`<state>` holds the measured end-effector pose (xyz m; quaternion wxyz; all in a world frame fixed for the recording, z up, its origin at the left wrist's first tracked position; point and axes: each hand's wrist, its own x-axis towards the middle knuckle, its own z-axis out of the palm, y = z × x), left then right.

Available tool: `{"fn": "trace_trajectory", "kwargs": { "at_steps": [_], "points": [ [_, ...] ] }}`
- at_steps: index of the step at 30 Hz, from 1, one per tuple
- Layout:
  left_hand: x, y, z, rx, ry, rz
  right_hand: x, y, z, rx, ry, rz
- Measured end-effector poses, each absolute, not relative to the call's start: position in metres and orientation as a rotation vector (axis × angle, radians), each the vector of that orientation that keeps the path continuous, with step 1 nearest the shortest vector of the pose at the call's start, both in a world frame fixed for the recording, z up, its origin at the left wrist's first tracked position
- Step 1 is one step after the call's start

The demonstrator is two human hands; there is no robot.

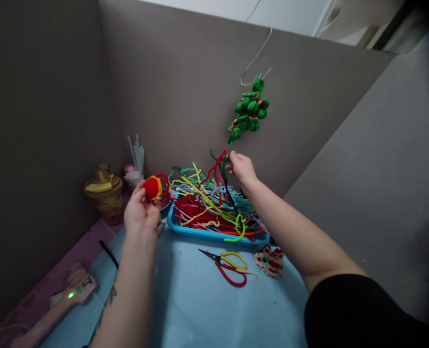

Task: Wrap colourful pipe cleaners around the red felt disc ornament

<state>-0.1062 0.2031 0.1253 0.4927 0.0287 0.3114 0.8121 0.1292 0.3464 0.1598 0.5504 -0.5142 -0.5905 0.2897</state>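
Left hand (140, 212) grips a red ball (152, 188) — right hand (241, 166) pinches pipe cleaners (219, 169).

Your two bare arms, no gloves, no rings visible.
Your left forearm (127, 295), lower left of frame, shows a dark tattoo near the elbow; your right arm (294, 237) ends in a black short sleeve (359, 309), lower right.

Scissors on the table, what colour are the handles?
One handle yellow, one red, on the scissors; the head view shows it.
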Motion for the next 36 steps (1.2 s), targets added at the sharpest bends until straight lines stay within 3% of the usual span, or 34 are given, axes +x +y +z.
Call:
{"fn": "trace_trajectory", "kwargs": {
  "at_steps": [5,12,16,19,25,28,30,33,36],
  "points": [
    [-0.106,0.204,0.124,0.062,0.769,1.978,0.128,0.342,0.168,-0.914,-1.199,1.055],
    [-0.108,0.208,0.117,0.081,0.786,1.988,0.116,0.33,0.181,-0.809,-1.602,0.675],
    [-0.11,0.208,0.116,0.096,0.809,1.98,0.11,0.327,0.179,-1.068,-2.106,0.469],
    [-0.11,0.207,0.118,0.061,0.8,1.971,0.109,0.328,0.168,-1.336,-2.193,0.51],
    [-0.104,0.21,0.117,0.151,0.856,2.002,0.124,0.336,0.162,-1.121,-1.839,0.75],
    [-0.096,0.201,0.123,0.444,1.04,2.022,0.133,0.339,0.157,-1.41,-1.963,0.628],
    [-0.087,0.185,0.134,0.951,1.233,1.962,0.139,0.338,0.15,-1.625,-2.072,0.489],
    [-0.067,0.148,0.152,1.787,1.43,1.604,0.148,0.336,0.138,-1.673,-2.069,0.348],
    [-0.041,0.11,0.158,2.235,1.529,1.13,0.155,0.331,0.13,-1.598,-2.022,0.168]
  ]
}}
